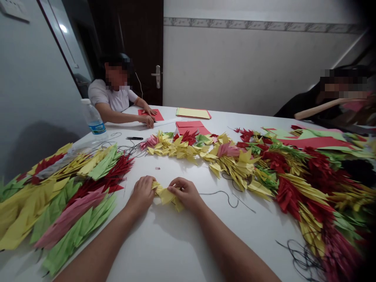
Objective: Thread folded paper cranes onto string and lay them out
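Between my hands, low over the white table [152, 250], is a small string of folded yellow paper pieces [166, 196]. My left hand [143, 192] is closed around its left end. With thumb and fingers pinched, my right hand [185, 192] grips a folded piece at the other end. A dark cord [220, 192] trails over the table to the right of my right hand. Just beyond my hands lies a long garland of yellow folded paper [188, 150] with red, green and pink sections.
Strings of folded paper [85, 219] cover the left side, and a larger pile [293, 188] fills the right. Farther back stand a water bottle [95, 121], a dark pen-like tool [134, 138] and paper sheets [194, 113]. Two people sit across, one pressing red paper [158, 114].
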A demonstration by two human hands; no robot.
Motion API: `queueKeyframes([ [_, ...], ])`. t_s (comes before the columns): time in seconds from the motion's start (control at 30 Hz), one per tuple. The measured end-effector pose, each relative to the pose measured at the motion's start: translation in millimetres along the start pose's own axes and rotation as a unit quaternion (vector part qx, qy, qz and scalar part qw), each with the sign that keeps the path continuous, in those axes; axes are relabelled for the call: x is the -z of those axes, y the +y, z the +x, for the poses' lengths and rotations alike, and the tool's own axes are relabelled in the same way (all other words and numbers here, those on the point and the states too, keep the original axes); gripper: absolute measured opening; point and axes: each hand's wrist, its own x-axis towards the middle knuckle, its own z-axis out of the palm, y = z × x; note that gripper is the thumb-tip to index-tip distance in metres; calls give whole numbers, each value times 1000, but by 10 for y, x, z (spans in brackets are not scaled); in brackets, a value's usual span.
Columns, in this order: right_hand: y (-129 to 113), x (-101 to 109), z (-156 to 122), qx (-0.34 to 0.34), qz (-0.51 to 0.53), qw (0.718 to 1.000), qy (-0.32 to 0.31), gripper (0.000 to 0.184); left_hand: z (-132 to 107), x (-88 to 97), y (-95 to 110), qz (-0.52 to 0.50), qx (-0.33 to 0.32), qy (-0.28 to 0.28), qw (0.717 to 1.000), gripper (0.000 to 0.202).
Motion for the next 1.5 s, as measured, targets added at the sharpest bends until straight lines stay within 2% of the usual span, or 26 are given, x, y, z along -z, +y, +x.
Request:
queueKeyframes([
  [0.13, -14, 14, -14, 3, 15, 999, -39, 29, -4, 1, 2, 6, 0, 10, 1000, 16],
  [0.33, -15, 30, -28, 40, 21, 996, -82, 24, 2, 37, 12, 4, 10, -11, 1000, 15],
  [0.5, -6, 34, -39, 40, 32, 993, -105, 25, 2, 41, -15, 2, 17, -4, 1000, 15],
  [0.67, -1, 38, -23, 21, 7, 995, -97, 24, 2, 38, -37, 0, 13, -5, 1000, 16],
  [0.97, 80, 28, -5, 51, 16, 997, -59, 28, 15, 53, -94, -14, 8, -8, 1000, 20],
  [1.13, 80, 12, -7, 73, -36, 996, -42, 25, 14, 64, -114, -26, 2, -14, 1000, 20],
  [1.37, 66, -11, -32, 81, -123, 985, -90, 31, 19, 75, -139, -41, 8, 1, 999, 18],
  [1.5, 36, 2, -55, 79, -171, 977, -103, 36, 34, 126, -162, -66, 3, -27, 997, 19],
])
